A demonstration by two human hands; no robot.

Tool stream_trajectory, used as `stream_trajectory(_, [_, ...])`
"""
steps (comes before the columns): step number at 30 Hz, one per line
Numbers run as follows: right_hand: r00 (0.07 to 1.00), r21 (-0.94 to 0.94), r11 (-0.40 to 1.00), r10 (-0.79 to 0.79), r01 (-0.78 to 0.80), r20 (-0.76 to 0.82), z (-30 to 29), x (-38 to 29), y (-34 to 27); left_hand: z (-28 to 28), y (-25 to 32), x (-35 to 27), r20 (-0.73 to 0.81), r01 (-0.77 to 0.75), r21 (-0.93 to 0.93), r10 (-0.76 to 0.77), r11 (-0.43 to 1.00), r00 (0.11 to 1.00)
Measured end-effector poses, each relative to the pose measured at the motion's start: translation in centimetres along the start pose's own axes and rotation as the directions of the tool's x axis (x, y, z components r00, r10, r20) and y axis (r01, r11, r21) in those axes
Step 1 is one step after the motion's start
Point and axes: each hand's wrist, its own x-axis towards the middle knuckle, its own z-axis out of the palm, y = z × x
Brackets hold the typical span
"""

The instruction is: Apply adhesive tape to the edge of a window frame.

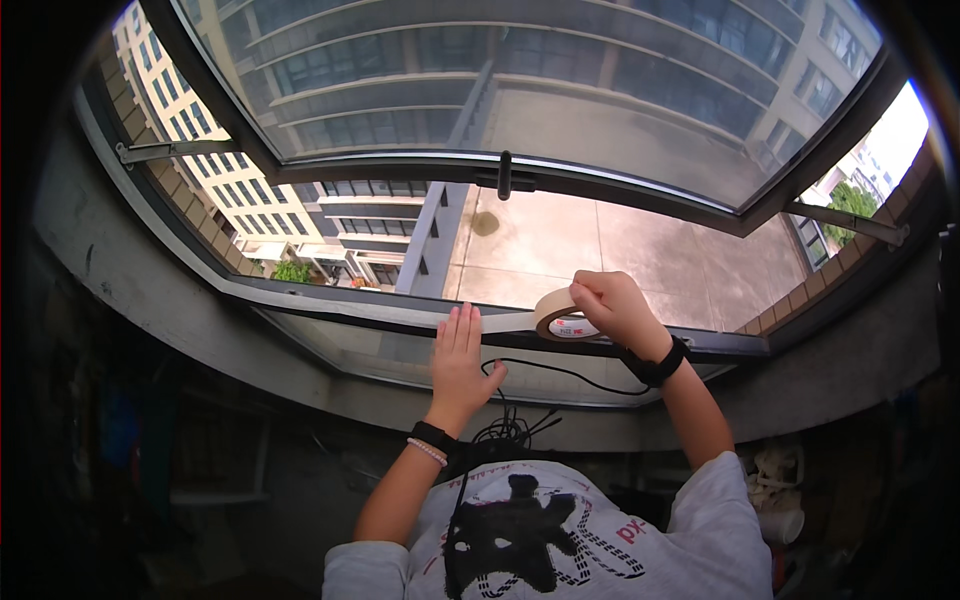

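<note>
My right hand is closed around the upper right side of a roll of masking tape, above the lower window frame. From the roll a pale strip of tape runs left to my left hand. That hand lies flat with its fingers straight on the strip along the frame, its thumb held out to the side. Further left, a pale strip continues along the frame. Both wrists wear black bands, and the left one also has a beaded bracelet.
A top-hung window sash with a black handle is swung outward on metal stays. Black cables hang between my arms. Below the frame is a lower glass pane. Outside are buildings and a paved surface.
</note>
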Motion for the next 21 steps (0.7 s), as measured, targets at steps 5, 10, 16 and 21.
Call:
stream_trajectory(5, [0.900, 0.797, 0.598, 0.388, -0.085, -0.196, 4.5, -2.9, 3.7, 1.4, 2.4, 0.4, 0.053, -0.098, -0.076, 0.102, 0.992, 0.993])
stream_trajectory(10, [0.844, 0.957, 0.290, 0.510, 0.012, -0.165, 6.3, -2.9, 3.3, 1.9, 3.5, 0.5, 0.023, -0.131, -0.089, 0.134, 0.987, 0.991])
stream_trajectory(16, [0.914, 0.762, 0.617, 0.397, -0.196, -0.086, 1.1, -2.5, 3.9, 1.8, 2.8, 0.8, 0.015, -0.157, -0.067, 0.158, 0.985, 0.987])
stream_trajectory(21, [0.980, 0.293, 0.941, 0.193, -0.170, -0.050, -4.2, -3.2, 4.5, 1.8, 2.7, 0.7, 0.022, -0.162, -0.071, 0.164, 0.984, 0.986])
